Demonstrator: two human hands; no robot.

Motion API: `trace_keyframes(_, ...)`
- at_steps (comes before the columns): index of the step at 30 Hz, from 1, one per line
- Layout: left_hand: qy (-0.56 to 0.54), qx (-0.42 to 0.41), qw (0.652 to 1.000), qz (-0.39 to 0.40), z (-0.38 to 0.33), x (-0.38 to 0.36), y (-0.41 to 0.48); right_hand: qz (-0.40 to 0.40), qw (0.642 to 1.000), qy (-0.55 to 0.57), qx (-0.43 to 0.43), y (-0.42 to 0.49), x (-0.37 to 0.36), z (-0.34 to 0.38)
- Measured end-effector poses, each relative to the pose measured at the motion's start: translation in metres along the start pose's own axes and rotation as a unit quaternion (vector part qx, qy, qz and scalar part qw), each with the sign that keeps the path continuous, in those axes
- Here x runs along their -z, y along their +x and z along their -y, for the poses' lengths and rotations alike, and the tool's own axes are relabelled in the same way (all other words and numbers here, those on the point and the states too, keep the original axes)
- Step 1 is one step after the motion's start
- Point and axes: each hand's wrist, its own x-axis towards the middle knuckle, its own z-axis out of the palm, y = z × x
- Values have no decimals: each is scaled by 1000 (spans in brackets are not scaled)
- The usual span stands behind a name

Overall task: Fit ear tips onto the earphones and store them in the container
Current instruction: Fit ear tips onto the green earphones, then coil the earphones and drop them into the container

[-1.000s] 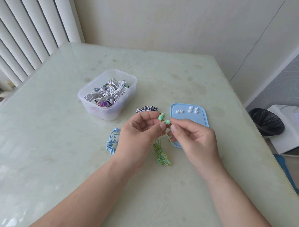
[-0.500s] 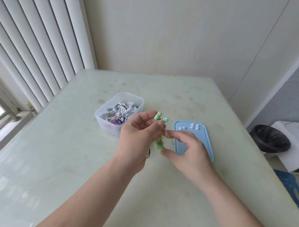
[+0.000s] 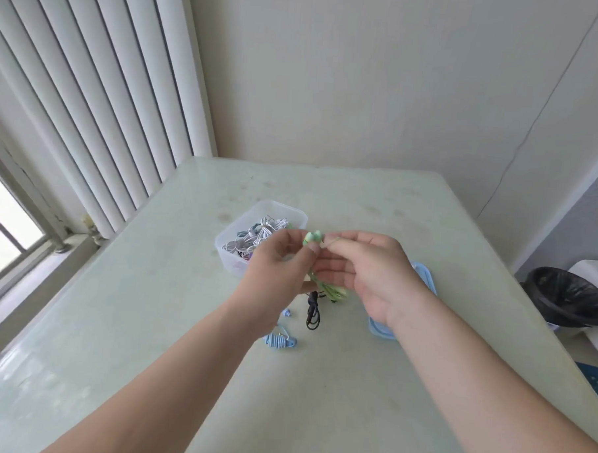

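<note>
Green earphones (image 3: pixel 312 236) now stand in front of the container (image 3: pixel 284 207), their two buds poking up between the hands; half a second ago they were held a little to its right. The left hand (image 3: pixel 275 269) pinches them just below the buds, thumb against curled fingers, as before. The right hand (image 3: pixel 374 274) has changed most. It lay lower then, fingers loosely spread over the tray (image 3: pixel 379 327). Now it has come up, and its thumb and forefinger pinch at the earphones right beside the buds, the other fingers loosely curled beneath. The head has tipped back too, so more wall and blinds (image 3: pixel 90 107) show and the table (image 3: pixel 149 322) sits lower.

Their coiled cord (image 3: pixel 334 291) hangs under the hands, half covered by the right fingers. Whether an ear tip lies in the right pinch cannot be made out, nor whether the buds wear tips; blur softens them. The ear tips seen on the tray earlier are behind the right hand, and only the tray's near corner and a strip of its far side show. A black cable (image 3: pixel 312 312) and a blue set (image 3: pixel 280 340), mostly covered by the left hand before, lie on the table below it. The bin (image 3: pixel 568 299) is cut by the right edge. No writing can be read anywhere.
</note>
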Motion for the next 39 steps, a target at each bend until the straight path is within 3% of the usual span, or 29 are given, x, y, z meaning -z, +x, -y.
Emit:
trace_keyframes(5, 96, -54, 991, -71, -26, 36, 46, 56, 998, 19, -7, 38, -37, 22)
trace_keyframes(10, 217, -18, 971, -99, -40, 70, 100, -15, 996, -86, 22, 58, -48, 17)
trace_keyframes(14, 385, 5, 919, -83, -27, 72, 140, -7, 992, -122, 18, 56, -40, 2)
trace_keyframes(17, 518, -13, 854, -48, -20, 63, 150, -6, 991, -136, 15, 54, -31, -4)
trace_keyframes(23, 661, -59, 747, -48, -32, 65, 147, -13, 988, -151, 23, 56, -18, -7)
trace_keyframes(28, 699, -27, 714, 36, -14, 65, 132, -11, 987, -160, 7, 51, -11, -18)
trace_keyframes(32, 715, -40, 697, 47, -2, 71, 124, -15, 978, -208, 16, 40, -5, -26)
trace_keyframes(35, 742, -69, 667, 19, -14, 62, 101, 22, 948, -314, 40, 25, 0, -31)
trace_keyframes(37, 763, -125, 634, -19, -26, 57, 80, 69, 899, -429, 56, 13, -3, -40)
trace_keyframes(39, 752, -182, 633, -31, -29, 53, 61, 101, 846, -521, 57, -1, -10, -49)
